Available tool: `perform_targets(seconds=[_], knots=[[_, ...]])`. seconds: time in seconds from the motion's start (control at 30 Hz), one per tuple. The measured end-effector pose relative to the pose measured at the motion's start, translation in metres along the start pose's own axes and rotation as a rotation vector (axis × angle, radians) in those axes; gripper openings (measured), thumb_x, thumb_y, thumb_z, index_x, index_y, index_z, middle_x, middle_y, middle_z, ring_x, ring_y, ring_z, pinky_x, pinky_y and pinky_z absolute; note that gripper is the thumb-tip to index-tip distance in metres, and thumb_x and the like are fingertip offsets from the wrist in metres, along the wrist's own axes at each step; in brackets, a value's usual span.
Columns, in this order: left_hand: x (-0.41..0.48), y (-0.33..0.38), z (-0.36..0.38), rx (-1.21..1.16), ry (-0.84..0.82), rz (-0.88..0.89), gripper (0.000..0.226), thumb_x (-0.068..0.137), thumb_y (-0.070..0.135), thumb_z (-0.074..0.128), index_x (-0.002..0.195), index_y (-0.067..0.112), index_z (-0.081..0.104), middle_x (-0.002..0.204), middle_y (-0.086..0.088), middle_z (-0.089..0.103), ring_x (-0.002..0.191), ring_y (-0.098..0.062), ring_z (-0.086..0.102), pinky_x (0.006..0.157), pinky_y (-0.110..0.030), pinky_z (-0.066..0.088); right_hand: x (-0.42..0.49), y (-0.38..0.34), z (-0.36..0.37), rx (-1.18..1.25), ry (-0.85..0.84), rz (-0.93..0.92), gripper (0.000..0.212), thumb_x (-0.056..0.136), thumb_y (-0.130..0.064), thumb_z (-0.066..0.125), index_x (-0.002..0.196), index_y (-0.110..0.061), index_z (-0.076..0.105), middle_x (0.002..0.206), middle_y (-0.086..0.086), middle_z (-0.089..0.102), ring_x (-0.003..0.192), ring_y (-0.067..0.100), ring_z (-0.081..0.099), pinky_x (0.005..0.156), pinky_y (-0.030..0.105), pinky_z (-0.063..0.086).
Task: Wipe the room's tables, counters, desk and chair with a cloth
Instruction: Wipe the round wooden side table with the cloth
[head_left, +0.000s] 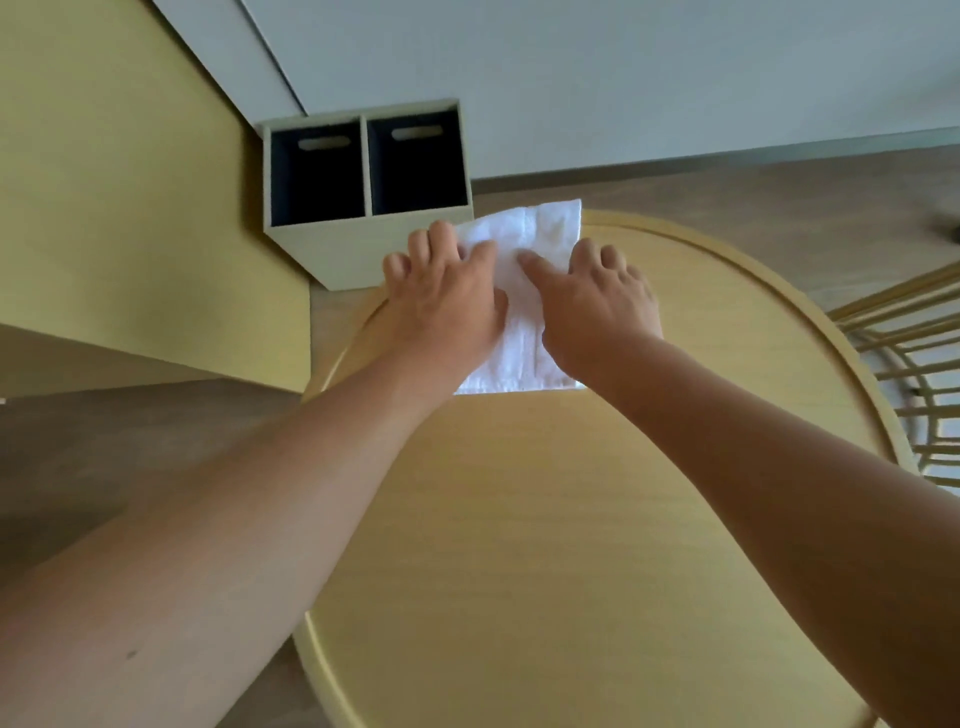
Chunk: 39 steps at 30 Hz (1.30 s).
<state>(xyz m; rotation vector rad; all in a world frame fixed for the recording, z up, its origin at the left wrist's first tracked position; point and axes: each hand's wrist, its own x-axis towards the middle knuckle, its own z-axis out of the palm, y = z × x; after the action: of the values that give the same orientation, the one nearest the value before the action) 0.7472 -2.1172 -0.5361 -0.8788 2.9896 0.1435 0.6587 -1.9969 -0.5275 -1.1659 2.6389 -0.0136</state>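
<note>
A white folded cloth (530, 244) lies flat at the far left edge of a round light-wood table (597, 519) with a raised rim. My left hand (447, 296) presses down on the cloth's left side with spread fingers. My right hand (597, 301) presses on its right side, index finger stretched out over the cloth. Both forearms reach across the tabletop. The cloth's middle strip shows between the two hands; its far corner hangs just past the rim.
A beige cube shelf (363, 239) with two dark fabric bins stands on the floor just beyond the table. A yellow-beige counter or bench (130, 208) runs along the left. A wooden spindle chair (914, 374) sits at the right. Wood floor and white wall lie behind.
</note>
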Motion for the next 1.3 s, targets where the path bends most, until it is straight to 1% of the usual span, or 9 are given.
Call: perform_targets(seconds=[0.17,0.33,0.6,0.73,0.87,1.0,1.13,1.23,1.3], knots=[[-0.027,-0.043,-0.003,0.13,0.051,0.028,0.04,0.081,0.0,0.038,0.108,0.019,0.06,0.107,-0.005,0.042,0.103,-0.029,0.043,0.082,-0.037,0.028,0.014,-0.04,0.001,-0.002,-0.067,-0.086,0.077,0.094,-0.011,0.05,0.157,-0.044,0.019,0.135,0.015,0.043,0.124,0.035,0.043,0.101,0.042,0.038],[-0.064,-0.078,-0.01,0.108,0.042,-0.001,0.059,0.075,0.004,0.021,0.114,0.019,0.063,0.111,-0.006,0.047,0.11,-0.03,0.046,0.094,-0.04,0.037,0.006,-0.076,0.007,0.061,-0.101,-0.17,0.073,0.094,-0.01,0.049,0.154,-0.045,0.026,0.13,0.01,0.046,0.124,0.032,0.045,0.102,0.042,0.039],[-0.119,-0.115,-0.022,-0.048,-0.108,-0.069,0.047,0.086,0.001,0.052,0.128,0.02,0.062,0.119,-0.003,0.044,0.112,-0.025,0.046,0.093,-0.034,0.041,-0.025,-0.114,0.015,0.025,-0.206,-0.331,0.083,0.09,-0.009,0.049,0.156,-0.049,0.019,0.126,0.007,0.044,0.117,0.029,0.046,0.1,0.041,0.038],[-0.141,-0.131,-0.032,-0.117,-0.17,-0.027,0.042,0.093,0.004,0.051,0.13,0.021,0.064,0.117,-0.001,0.046,0.111,-0.023,0.048,0.095,-0.035,0.045,-0.045,-0.128,0.021,-0.026,-0.216,-0.404,0.085,0.09,-0.01,0.049,0.156,-0.052,0.015,0.13,0.006,0.04,0.119,0.027,0.041,0.099,0.039,0.035],[-0.166,-0.146,-0.044,-0.144,-0.28,0.003,0.039,0.1,0.013,0.047,0.128,0.031,0.067,0.108,0.004,0.052,0.105,-0.021,0.052,0.084,-0.033,0.044,-0.072,-0.141,0.024,-0.09,-0.224,-0.516,0.082,0.091,-0.015,0.05,0.154,-0.052,0.014,0.136,0.007,0.036,0.12,0.027,0.037,0.1,0.043,0.033],[-0.194,-0.147,-0.055,-0.072,-0.408,0.034,0.034,0.1,0.019,0.048,0.117,0.038,0.07,0.106,0.009,0.058,0.098,-0.02,0.058,0.076,-0.032,0.043,-0.103,-0.149,0.03,-0.07,-0.217,-0.613,0.078,0.088,-0.017,0.051,0.151,-0.053,0.024,0.135,0.004,0.037,0.123,0.029,0.036,0.102,0.046,0.033],[-0.216,-0.138,-0.061,-0.108,-0.62,0.008,0.028,0.1,0.021,0.046,0.108,0.034,0.07,0.116,0.009,0.062,0.1,-0.022,0.062,0.084,-0.039,0.052,-0.133,-0.155,0.039,0.047,-0.229,-0.64,0.07,0.083,-0.01,0.053,0.138,-0.052,0.048,0.134,0.002,0.04,0.129,0.03,0.034,0.109,0.046,0.028],[-0.226,-0.129,-0.064,-0.106,-0.803,0.025,0.024,0.097,0.021,0.047,0.09,0.03,0.068,0.095,0.004,0.065,0.086,-0.021,0.064,0.077,-0.038,0.054,-0.154,-0.153,0.045,0.162,-0.257,-0.664,0.065,0.08,-0.002,0.052,0.127,-0.045,0.063,0.132,0.002,0.045,0.132,0.03,0.036,0.114,0.043,0.029],[-0.232,-0.121,-0.066,-0.121,-0.922,0.051,0.027,0.097,0.019,0.046,0.096,0.028,0.072,0.095,0.002,0.068,0.085,-0.022,0.065,0.078,-0.039,0.056,-0.166,-0.148,0.05,0.246,-0.282,-0.683,0.063,0.079,0.003,0.053,0.126,-0.036,0.068,0.132,0.003,0.051,0.131,0.03,0.041,0.114,0.041,0.033]])
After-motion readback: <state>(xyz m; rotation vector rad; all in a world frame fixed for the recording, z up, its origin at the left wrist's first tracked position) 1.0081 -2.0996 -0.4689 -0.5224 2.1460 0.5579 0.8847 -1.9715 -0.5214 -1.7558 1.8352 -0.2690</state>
